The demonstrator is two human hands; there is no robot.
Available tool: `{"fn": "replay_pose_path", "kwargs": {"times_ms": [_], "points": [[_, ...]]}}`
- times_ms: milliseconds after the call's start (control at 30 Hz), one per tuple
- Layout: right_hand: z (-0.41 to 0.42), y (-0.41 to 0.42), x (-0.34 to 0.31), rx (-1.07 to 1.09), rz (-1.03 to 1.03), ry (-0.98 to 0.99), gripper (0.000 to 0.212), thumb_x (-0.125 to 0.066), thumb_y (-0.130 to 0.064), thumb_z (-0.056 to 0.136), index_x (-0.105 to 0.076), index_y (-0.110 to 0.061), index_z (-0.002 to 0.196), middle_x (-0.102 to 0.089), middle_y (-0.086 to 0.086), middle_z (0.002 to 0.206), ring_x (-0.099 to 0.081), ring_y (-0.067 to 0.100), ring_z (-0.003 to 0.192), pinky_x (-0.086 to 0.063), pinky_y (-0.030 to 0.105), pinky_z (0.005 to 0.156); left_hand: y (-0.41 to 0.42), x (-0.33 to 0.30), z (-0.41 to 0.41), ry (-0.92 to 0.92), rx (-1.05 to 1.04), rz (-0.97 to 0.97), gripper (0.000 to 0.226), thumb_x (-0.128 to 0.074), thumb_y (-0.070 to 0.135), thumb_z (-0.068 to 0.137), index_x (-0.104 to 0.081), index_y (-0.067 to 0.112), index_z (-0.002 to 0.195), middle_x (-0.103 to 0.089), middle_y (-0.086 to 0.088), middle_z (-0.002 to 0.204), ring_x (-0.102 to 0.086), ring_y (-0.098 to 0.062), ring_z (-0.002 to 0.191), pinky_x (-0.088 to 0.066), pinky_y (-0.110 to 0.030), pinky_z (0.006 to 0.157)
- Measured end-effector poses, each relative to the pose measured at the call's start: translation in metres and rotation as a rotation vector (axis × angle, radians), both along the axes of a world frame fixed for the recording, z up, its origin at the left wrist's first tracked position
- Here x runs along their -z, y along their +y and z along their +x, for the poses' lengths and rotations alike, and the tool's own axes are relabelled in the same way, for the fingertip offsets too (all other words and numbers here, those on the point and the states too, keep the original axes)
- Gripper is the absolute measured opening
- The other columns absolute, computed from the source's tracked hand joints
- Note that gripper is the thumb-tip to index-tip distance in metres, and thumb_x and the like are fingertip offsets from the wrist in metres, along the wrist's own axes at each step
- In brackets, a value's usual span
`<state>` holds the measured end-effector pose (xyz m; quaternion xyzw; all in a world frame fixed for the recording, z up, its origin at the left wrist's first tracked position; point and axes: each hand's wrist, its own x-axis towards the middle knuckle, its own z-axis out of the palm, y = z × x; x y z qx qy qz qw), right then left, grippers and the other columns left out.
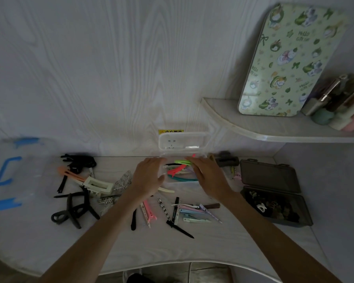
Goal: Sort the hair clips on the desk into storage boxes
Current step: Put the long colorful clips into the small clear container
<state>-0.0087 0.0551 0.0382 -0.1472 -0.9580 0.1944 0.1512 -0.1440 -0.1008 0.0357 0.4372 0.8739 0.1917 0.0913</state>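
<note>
While loose hair clips (184,211) still litter the table (223,248), both hands flank the clear box (182,160) at its back edge. Left hand (148,177) and right hand (209,175): fingers extended, gripping nothing. Coloured clips (180,172) lie inside. Likely next: close or shift this box.

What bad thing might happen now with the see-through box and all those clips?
1. Both hands, left hand and right hand, flank the clear plastic box; closing its raised lid might pinch the red clip sticking up inside.
2. A forearm could sweep the pastel flat clips lying loose on the white desk.
3. The open dark grey box sits close to the right arm and may get bumped.
</note>
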Motion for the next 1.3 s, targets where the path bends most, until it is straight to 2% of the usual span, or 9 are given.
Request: {"fn": "replay_pose_path", "kwargs": {"times_ms": [133, 233, 333, 500, 733, 833, 967, 1067, 1300], "points": [[-0.018, 0.004, -0.004, -0.049, -0.024, -0.099, 0.039, -0.047, -0.022, 0.095, -0.047, -0.019, 0.134, -0.058, 0.005, 0.126, -0.051, 0.022, 0.114, -0.031, 0.027, 0.094, -0.023, 0.006, 0.01, -0.01, -0.046, 0.17, 0.023, -0.061, 0.021, 0.087, -0.062, 0.023, 0.11, -0.066, 0.009, 0.11, -0.056, -0.006, 0.098, -0.038, -0.02, 0.084], [0.005, -0.002, -0.006, 0.0, -0.084, 0.037, 0.022, -0.053, -0.019, 0.093, -0.065, -0.018, 0.111, -0.067, 0.002, 0.101, -0.058, 0.014, 0.089, -0.04, 0.024, 0.081, -0.03, 0.01, 0.022, -0.089, 0.058, 0.175, 0.015, -0.062, 0.02, 0.087, -0.067, 0.022, 0.101, -0.069, 0.009, 0.1, -0.055, 0.0, 0.085, -0.044, -0.018, 0.08], [0.051, -0.013, 0.014, 0.042, -0.115, -0.098, 0.019, -0.052, -0.024, 0.092, -0.069, -0.022, 0.101, -0.069, -0.004, 0.092, -0.055, 0.005, 0.075, -0.045, 0.02, 0.071, -0.027, 0.019, 0.037, -0.177, 0.199, 0.064, 0.023, -0.057, 0.023, 0.091, -0.064, 0.023, 0.112, -0.067, 0.006, 0.111, -0.059, -0.005, 0.098, -0.048, -0.029, 0.091], [0.105, -0.02, 0.072, 0.039, 0.026, -0.438, 0.05, -0.061, -0.033, 0.082, -0.049, -0.019, 0.129, -0.051, 0.003, 0.132, -0.049, 0.024, 0.12, -0.048, 0.035, 0.091, -0.01, 0.048, 0.062, -0.079, 0.361, -0.243, 0.046, -0.045, 0.031, 0.096, -0.038, 0.023, 0.14, -0.042, 0.002, 0.143, -0.039, -0.017, 0.13, -0.036, -0.032, 0.102], [0.1, -0.021, 0.082, 0.13, 0.23, -0.193, 0.026, -0.074, -0.019, 0.068, -0.069, -0.026, 0.093, -0.062, -0.005, 0.071, -0.059, 0.014, 0.067, -0.035, 0.024, 0.067, -0.004, 0.056, 0.061, 0.148, 0.322, -0.288, 0.034, -0.048, 0.027, 0.092, -0.056, 0.02, 0.125, -0.056, -0.002, 0.117, -0.05, -0.022, 0.108, -0.038, -0.033, 0.087], [0.099, -0.017, 0.078, 0.155, 0.14, -0.185, 0.016, -0.074, -0.019, 0.067, -0.069, -0.026, 0.08, -0.063, -0.007, 0.069, -0.061, 0.012, 0.063, -0.044, 0.021, 0.058, -0.004, 0.052, 0.055, 0.17, 0.311, -0.35, 0.028, -0.051, 0.031, 0.091, -0.062, 0.016, 0.112, -0.064, -0.004, 0.108, -0.057, -0.023, 0.103, -0.04, -0.032, 0.083], [0.098, -0.017, 0.076, 0.145, 0.02, -0.295, 0.02, -0.067, -0.015, 0.08, -0.069, -0.022, 0.099, -0.065, 0.0, 0.086, -0.062, 0.017, 0.081, -0.05, 0.025, 0.06, -0.011, 0.05, 0.046, 0.177, 0.313, -0.408, 0.026, -0.046, 0.03, 0.094, -0.063, 0.014, 0.106, -0.067, -0.007, 0.104, -0.061, -0.025, 0.1, -0.043, -0.034, 0.08], [0.098, -0.012, 0.077, 0.146, -0.078, -0.297, 0.024, -0.052, -0.021, 0.091, -0.065, -0.022, 0.111, -0.062, 0.004, 0.097, -0.055, 0.019, 0.094, -0.045, 0.031, 0.072, -0.017, 0.053, 0.042, 0.137, 0.28, -0.357, 0.025, -0.046, 0.031, 0.094, -0.063, 0.017, 0.106, -0.067, -0.003, 0.105, -0.061, -0.021, 0.102, -0.042, -0.032, 0.079], [0.088, -0.011, 0.065, 0.134, -0.138, -0.143, 0.014, -0.061, -0.019, 0.087, -0.069, -0.022, 0.098, -0.064, 0.0, 0.091, -0.056, 0.016, 0.087, -0.042, 0.022, 0.071, -0.036, 0.049, 0.041, 0.049, 0.12, 0.031, 0.021, -0.055, 0.036, 0.09, -0.069, 0.025, 0.101, -0.072, 0.007, 0.095, -0.067, -0.013, 0.087, -0.044, -0.024, 0.065]]}}
